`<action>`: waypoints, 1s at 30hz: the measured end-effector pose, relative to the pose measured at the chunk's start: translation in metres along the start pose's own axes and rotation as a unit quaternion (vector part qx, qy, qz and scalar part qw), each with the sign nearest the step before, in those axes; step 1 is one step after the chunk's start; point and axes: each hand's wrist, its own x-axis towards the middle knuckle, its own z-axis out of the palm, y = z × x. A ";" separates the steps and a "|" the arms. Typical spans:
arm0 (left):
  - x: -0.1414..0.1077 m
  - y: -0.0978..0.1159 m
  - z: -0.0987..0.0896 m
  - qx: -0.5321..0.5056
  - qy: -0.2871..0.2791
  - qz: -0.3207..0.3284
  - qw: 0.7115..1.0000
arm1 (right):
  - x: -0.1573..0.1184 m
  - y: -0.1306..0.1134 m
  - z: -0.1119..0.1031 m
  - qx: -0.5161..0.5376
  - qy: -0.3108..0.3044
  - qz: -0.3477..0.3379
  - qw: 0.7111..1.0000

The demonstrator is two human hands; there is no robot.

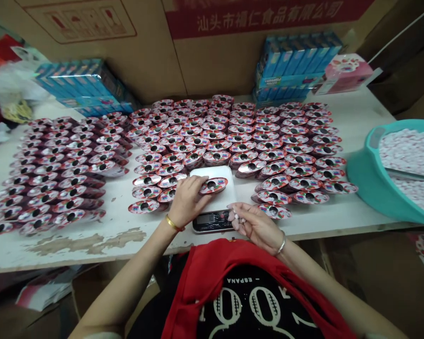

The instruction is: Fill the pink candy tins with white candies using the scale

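Note:
On a kitchen scale (221, 173) with a white platform and dark display stands an upright red-and-white pouch (219, 182) with a dark round opening on top. My left hand (190, 198) is closed around the left end of this pouch. Just right of the scale's display, my right hand (256, 225) is closed with a few small white candies (237, 219) between its fingers. Several rows of similar upright pouches (240, 137) surround the scale on the left, right and far side.
Another block of pouches (49, 174) stands at the left. A teal basin (363, 183) of white candies, with a metal tool in it, sits at the right edge. Blue boxes (88, 84) and a pink box (349, 70) stand at the back before a large carton (141, 56).

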 end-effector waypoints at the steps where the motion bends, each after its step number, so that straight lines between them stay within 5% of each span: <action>1: -0.001 -0.001 -0.005 0.004 0.005 -0.001 1.000 | -0.003 -0.002 0.000 -0.010 0.000 0.000 1.000; 8: -0.025 -0.011 -0.050 0.033 0.156 -0.081 0.984 | -0.018 -0.015 0.005 -0.066 0.015 -0.007 0.998; 12: -0.045 -0.020 -0.059 0.039 0.215 -0.133 0.967 | -0.018 -0.023 0.004 -0.096 0.033 -0.032 0.994; 19: -0.063 -0.027 -0.052 0.045 0.227 -0.158 0.960 | -0.015 -0.041 0.011 -0.134 0.041 -0.070 0.988; 30: -0.057 -0.018 -0.043 0.005 0.195 -0.128 0.972 | 0.000 -0.060 0.042 -0.179 0.021 -0.100 0.979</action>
